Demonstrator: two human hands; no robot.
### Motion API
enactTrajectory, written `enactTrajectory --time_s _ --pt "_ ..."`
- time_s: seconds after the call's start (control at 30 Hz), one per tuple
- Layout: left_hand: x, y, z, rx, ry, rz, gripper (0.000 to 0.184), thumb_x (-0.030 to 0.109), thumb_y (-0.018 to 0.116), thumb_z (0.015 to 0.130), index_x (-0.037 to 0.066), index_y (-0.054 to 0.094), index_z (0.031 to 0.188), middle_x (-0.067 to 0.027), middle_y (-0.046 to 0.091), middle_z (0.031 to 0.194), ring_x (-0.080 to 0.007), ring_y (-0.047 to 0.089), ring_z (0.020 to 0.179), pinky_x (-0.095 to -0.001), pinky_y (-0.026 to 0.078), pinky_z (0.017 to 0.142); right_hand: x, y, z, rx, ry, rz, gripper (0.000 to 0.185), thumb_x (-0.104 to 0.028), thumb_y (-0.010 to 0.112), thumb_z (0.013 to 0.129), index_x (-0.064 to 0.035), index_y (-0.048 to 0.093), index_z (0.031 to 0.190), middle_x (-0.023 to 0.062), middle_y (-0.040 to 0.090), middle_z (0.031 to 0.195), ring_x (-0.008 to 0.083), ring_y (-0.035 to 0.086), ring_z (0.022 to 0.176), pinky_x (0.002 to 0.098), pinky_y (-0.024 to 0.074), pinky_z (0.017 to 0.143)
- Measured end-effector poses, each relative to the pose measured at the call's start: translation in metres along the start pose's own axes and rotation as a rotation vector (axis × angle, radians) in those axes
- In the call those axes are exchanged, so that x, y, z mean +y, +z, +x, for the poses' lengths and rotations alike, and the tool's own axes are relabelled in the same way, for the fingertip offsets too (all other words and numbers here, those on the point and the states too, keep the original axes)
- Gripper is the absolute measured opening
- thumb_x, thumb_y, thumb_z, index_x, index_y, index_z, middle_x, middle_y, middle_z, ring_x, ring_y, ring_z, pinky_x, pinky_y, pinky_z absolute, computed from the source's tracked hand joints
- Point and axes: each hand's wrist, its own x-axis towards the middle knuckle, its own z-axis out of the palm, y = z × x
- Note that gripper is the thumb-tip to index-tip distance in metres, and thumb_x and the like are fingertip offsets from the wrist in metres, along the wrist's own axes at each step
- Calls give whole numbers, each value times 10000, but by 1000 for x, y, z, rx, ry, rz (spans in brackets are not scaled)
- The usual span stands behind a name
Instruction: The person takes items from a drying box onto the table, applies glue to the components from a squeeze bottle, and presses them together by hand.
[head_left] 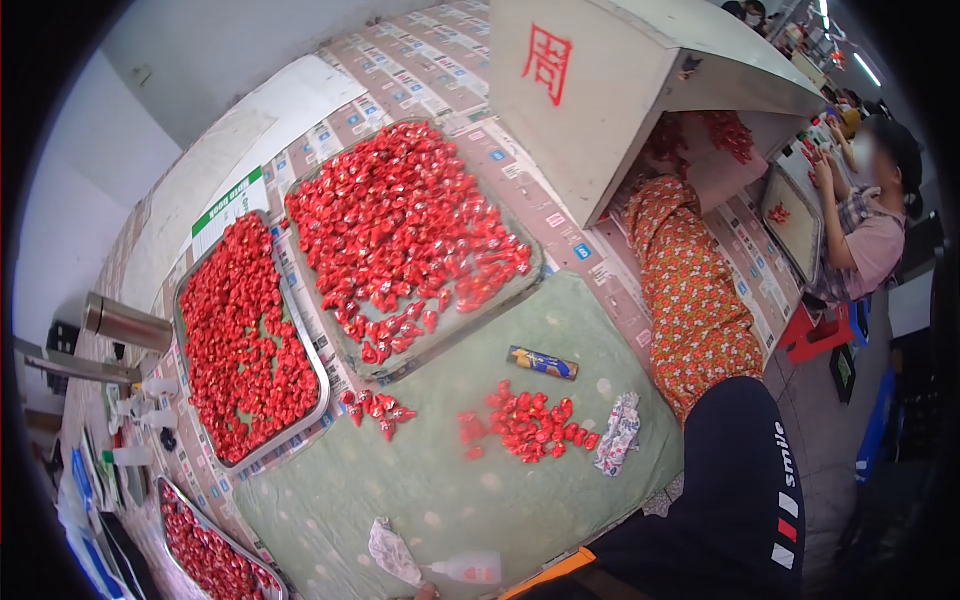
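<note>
My right arm, in an orange floral sleeve cover (690, 290), reaches into the open side of a pale box (600, 95) marked in red; the hand itself is hidden inside, near red pieces (728, 135). Only a small bit of skin, seemingly my left hand (427, 592), shows at the bottom edge beside a patterned cloth piece (393, 551) and a translucent bottle (470, 568); its fingers cannot be made out. On the green cloth (380, 480) lie a loose pile of small red pieces (535, 425), a dark blue and yellow cylinder (542, 362) and another patterned cloth piece (617, 435).
Red pieces fill a large tray (540, 270), a narrower metal tray (322, 375) and a third tray (165, 495) at lower left. A steel flask (128, 323) stands at the left. At right, another person (875, 220) works beside a shallow tray (795, 235).
</note>
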Motion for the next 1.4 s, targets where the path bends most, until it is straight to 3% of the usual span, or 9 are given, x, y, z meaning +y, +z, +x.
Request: enactTrajectory --time_s 0.8,0.93,0.97,1.0,1.1,1.13,1.3,1.33,1.4 --pt "21 2 -9 43 -155 15 310 188 566 857 99 625 1147 -193 643 886 -386 608 851 -517 474 735 -7 -4 42 169 -127 -329 336 -156 642 822 -70 625 1146 154 644 1141 350 567 1105 398 427 994" --pt "32 3 -17 48 -176 -15 297 183 554 862 96 628 1135 -191 644 892 -387 608 856 -518 474 738 -18 -47 21 203 386 841 209 -108 650 838 -94 620 1045 104 647 968 255 620 851 370 480 635" --pt "29 1 -16 49 -137 -15 354 183 554 870 106 586 1215 -197 647 911 -398 606 861 -521 471 734 -23 -56 15 200 519 1131 180 -96 651 842 -101 619 1020 92 648 925 231 633 787 363 493 546" --pt "28 -1 -16 50 -100 -16 421 183 555 878 117 544 1294 -203 649 930 -409 604 866 -524 469 731 -33 -62 9 188 519 1126 180 -96 651 842 -101 619 1020 92 648 925 231 633 787 363 493 546" --pt "36 -10 -13 125 -52 -78 357 168 537 900 110 569 1251 -200 648 904 -414 607 830 -530 466 726 -70 -79 -20 105 492 1381 139 -84 647 867 -103 604 998 54 618 874 153 590 677 280 403 427" --pt "38 1 -1 712 268 139 360 -4 644 701 113 675 1039 -27 450 607 -227 469 506 -364 350 468 -87 -85 -32 80 470 1409 145 -69 647 865 -93 600 1001 55 619 876 155 583 675 280 409 437" --pt "35 -1 -3 654 280 108 357 45 666 720 103 683 1072 -22 444 631 -202 474 532 -349 383 471 -134 -95 -89 -128 423 1422 198 -104 599 932 -77 580 1127 81 596 954 130 561 710 266 444 491" --pt "37 -4 -4 653 275 108 355 44 667 721 102 683 1070 -20 447 636 -198 473 537 -348 383 472 -156 -93 -102 -149 473 1407 193 -89 648 893 -93 580 1073 44 592 918 131 580 717 243 444 491" --pt "35 -4 -4 655 273 101 366 57 638 696 99 682 1057 -12 463 649 -187 491 556 -337 401 493 -191 -81 -126 -222 488 1393 243 -96 636 904 -95 561 1135 53 611 976 115 558 696 235 441 504"
